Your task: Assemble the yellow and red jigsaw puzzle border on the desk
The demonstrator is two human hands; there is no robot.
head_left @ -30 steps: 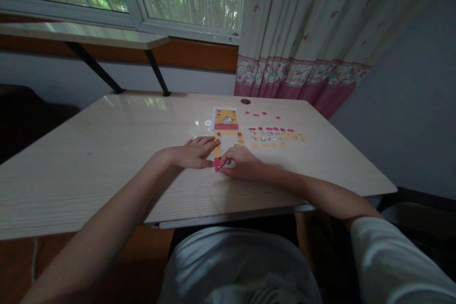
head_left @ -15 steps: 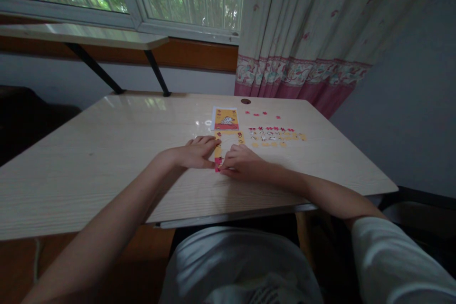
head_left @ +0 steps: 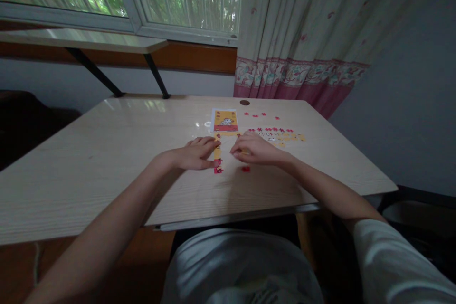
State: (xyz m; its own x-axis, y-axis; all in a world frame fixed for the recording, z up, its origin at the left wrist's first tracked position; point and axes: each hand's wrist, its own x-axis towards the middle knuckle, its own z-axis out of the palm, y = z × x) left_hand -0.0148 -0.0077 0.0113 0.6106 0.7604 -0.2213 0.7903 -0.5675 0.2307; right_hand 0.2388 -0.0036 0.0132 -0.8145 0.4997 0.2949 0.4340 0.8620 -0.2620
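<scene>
A partly joined jigsaw puzzle [head_left: 217, 154] lies on the table, its left edge a yellow strip with red pieces at the lower end. Against that strip rests my left hand [head_left: 194, 154], flat with fingers extended; the thumb points at the red lower corner. My right hand [head_left: 254, 148] is over the puzzle's right side, fingers curled and tips drawn together. Whether a piece sits between those tips is hidden. Just below it is a loose red puzzle piece [head_left: 245, 169]. Behind the puzzle stands a picture card [head_left: 225, 121] showing a white animal on yellow and red.
Rows of loose yellow, white and red puzzle pieces [head_left: 292, 137] lie to the right. Several red pieces [head_left: 263, 114] are scattered farther back, near a round cable hole [head_left: 245, 102]. A raised shelf [head_left: 107, 40] on black supports stands at the table's back left.
My right hand has lifted from the puzzle's lower left corner and moved up and to the right. A red piece now shows below it. My left hand has barely moved.
</scene>
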